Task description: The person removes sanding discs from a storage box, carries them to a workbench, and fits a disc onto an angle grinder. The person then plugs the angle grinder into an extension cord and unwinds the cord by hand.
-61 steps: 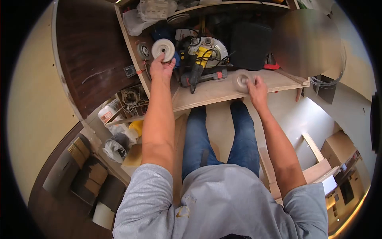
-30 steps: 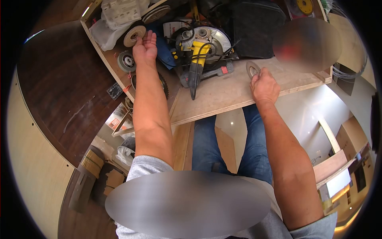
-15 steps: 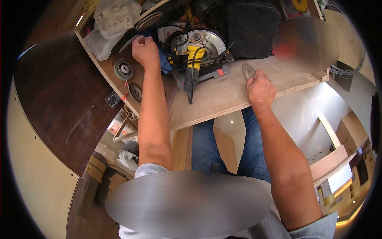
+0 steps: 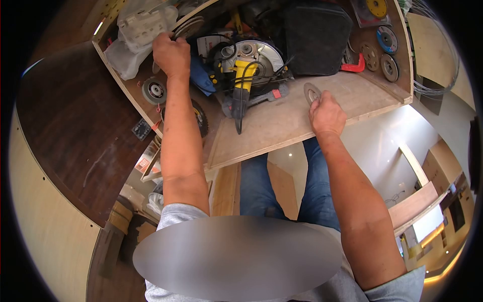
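My right hand (image 4: 328,116) pinches a worn grinding disc (image 4: 311,92) by its lower edge, holding it above the bare front board of the wooden box (image 4: 282,113). At the box's left side my left hand (image 4: 171,54) is closed around a thin grey disc (image 4: 155,67), seen nearly edge-on and mostly covered by the hand. Just beyond its fingers is a stack of discs (image 4: 190,26). Below that hand a grey wheel (image 4: 154,90) hangs on the side wall, and a toothed dark disc (image 4: 201,120) shows partly behind my forearm.
A circular saw with a yellow handle (image 4: 244,75) lies mid-box, beside a black case (image 4: 319,38). On the right wall are a blue disc (image 4: 387,39), more discs and a red tool (image 4: 354,65). A plastic bag (image 4: 123,58) hangs at the left rim.
My left hand has moved up and left with the thin disc, nearer the stacked discs. The right hand and its disc have barely shifted. More discs show on the right wall.
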`<state>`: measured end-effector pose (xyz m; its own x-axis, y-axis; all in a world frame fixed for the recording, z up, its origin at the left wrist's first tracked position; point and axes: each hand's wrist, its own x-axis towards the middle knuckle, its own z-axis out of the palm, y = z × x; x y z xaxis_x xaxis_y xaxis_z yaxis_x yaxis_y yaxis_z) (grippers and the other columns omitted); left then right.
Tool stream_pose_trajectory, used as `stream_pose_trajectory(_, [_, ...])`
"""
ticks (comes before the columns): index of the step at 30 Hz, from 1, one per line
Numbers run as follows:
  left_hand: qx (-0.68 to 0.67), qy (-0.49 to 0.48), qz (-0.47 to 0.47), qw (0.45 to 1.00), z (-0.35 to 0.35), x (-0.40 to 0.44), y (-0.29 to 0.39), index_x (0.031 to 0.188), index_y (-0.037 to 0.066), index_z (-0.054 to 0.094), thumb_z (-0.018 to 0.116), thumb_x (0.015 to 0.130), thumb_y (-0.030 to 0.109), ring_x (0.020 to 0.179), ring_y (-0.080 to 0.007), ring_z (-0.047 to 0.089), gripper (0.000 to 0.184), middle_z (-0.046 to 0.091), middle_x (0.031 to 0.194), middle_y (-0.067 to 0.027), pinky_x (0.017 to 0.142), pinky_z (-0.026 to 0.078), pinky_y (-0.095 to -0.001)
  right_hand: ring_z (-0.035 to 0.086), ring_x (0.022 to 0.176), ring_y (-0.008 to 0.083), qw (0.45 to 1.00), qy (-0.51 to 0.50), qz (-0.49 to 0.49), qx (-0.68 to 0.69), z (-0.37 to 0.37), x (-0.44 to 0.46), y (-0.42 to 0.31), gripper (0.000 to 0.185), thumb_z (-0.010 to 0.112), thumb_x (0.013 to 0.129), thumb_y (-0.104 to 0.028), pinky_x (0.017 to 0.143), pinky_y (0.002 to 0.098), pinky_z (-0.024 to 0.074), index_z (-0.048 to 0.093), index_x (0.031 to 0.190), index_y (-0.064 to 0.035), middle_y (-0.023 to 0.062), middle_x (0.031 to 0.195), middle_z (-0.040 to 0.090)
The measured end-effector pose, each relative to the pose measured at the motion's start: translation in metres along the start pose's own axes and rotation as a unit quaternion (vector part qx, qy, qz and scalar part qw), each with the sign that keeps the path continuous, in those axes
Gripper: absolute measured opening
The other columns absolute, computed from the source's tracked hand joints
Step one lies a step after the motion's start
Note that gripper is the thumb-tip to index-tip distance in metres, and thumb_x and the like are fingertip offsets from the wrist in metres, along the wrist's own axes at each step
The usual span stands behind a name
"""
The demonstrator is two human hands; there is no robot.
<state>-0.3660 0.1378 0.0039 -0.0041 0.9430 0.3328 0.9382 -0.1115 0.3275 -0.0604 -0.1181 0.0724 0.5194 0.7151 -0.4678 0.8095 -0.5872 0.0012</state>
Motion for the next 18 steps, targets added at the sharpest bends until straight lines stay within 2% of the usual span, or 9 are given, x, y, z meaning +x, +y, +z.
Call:
stream_pose_trajectory(3, [-0.029, -0.012, 0.056, 0.998, -0.010, 0.007, -0.003, 0.094, 0.003, 0.071, 0.076, 0.075, 0.013, 0.089, -0.0387, 0.067, 0.023, 0.070, 0.091, -0.0183, 0.082, 0.053, -0.0455, 0.071, 0.085, 0.0362, 1.000, 0.001, 0.004, -0.003, 0.001, 0.001, 0.000, 0.019, 0.065, 0.089, -0.026, 0.076, 0.0485, 0.0567, 0.060, 0.095, -0.0090, 0.0155, 0.092, 0.071])
stream_pose_trajectory(9, [-0.072, -0.060, 0.039, 0.995, -0.032, -0.010, 0.006, 0.098, 0.004, 0.071, 0.075, 0.079, 0.014, 0.093, -0.0403, 0.067, 0.022, 0.071, 0.096, -0.0190, 0.083, 0.052, -0.0462, 0.071, 0.085, 0.0370, 1.000, 0.012, -0.005, 0.003, 0.002, 0.000, 0.001, 0.017, 0.064, 0.090, -0.025, 0.076, 0.0491, 0.0567, 0.061, 0.094, -0.0090, 0.0161, 0.092, 0.072])
stream_pose_trajectory(12, [-0.035, -0.094, -0.039, 0.994, -0.035, -0.020, 0.017, 0.102, 0.005, 0.070, 0.075, 0.081, 0.016, 0.095, -0.0406, 0.067, 0.025, 0.071, 0.097, -0.0201, 0.085, 0.052, -0.0456, 0.071, 0.086, 0.0372, 1.000, 0.010, 0.000, 0.006, 0.001, -0.001, 0.001, 0.018, 0.063, 0.091, -0.025, 0.077, 0.0494, 0.0566, 0.061, 0.096, -0.0089, 0.0165, 0.093, 0.072])
stream_pose_trajectory(14, [-0.030, -0.151, 0.008, 0.988, -0.038, -0.020, 0.023, 0.104, 0.005, 0.069, 0.075, 0.081, 0.018, 0.095, -0.0411, 0.068, 0.027, 0.071, 0.097, -0.0209, 0.084, 0.052, -0.0453, 0.071, 0.088, 0.0381, 1.000, 0.007, 0.001, 0.007, 0.001, -0.001, 0.002, 0.018, 0.063, 0.091, -0.025, 0.078, 0.0503, 0.0562, 0.060, 0.097, -0.0085, 0.0172, 0.095, 0.071])
stream_pose_trajectory(17, [-0.067, -0.197, 0.013, 0.978, -0.047, -0.033, 0.037, 0.099, 0.002, 0.067, 0.075, 0.080, 0.017, 0.091, -0.0419, 0.068, 0.025, 0.071, 0.092, -0.0228, 0.079, 0.053, -0.0466, 0.070, 0.090, 0.0395, 1.000, 0.005, -0.003, 0.018, -0.003, -0.003, 0.002, 0.019, 0.063, 0.091, -0.025, 0.080, 0.0516, 0.0553, 0.059, 0.099, -0.0079, 0.0178, 0.096, 0.071])
stream_pose_trajectory(18, [-0.107, -0.202, -0.021, 0.973, -0.054, -0.041, 0.044, 0.099, 0.002, 0.067, 0.075, 0.080, 0.017, 0.088, -0.0409, 0.068, 0.025, 0.071, 0.091, -0.0227, 0.078, 0.053, -0.0455, 0.070, 0.090, 0.0401, 1.000, 0.008, -0.007, 0.025, -0.005, -0.003, 0.001, 0.019, 0.063, 0.091, -0.024, 0.080, 0.0521, 0.0550, 0.059, 0.099, -0.0076, 0.0179, 0.097, 0.071])
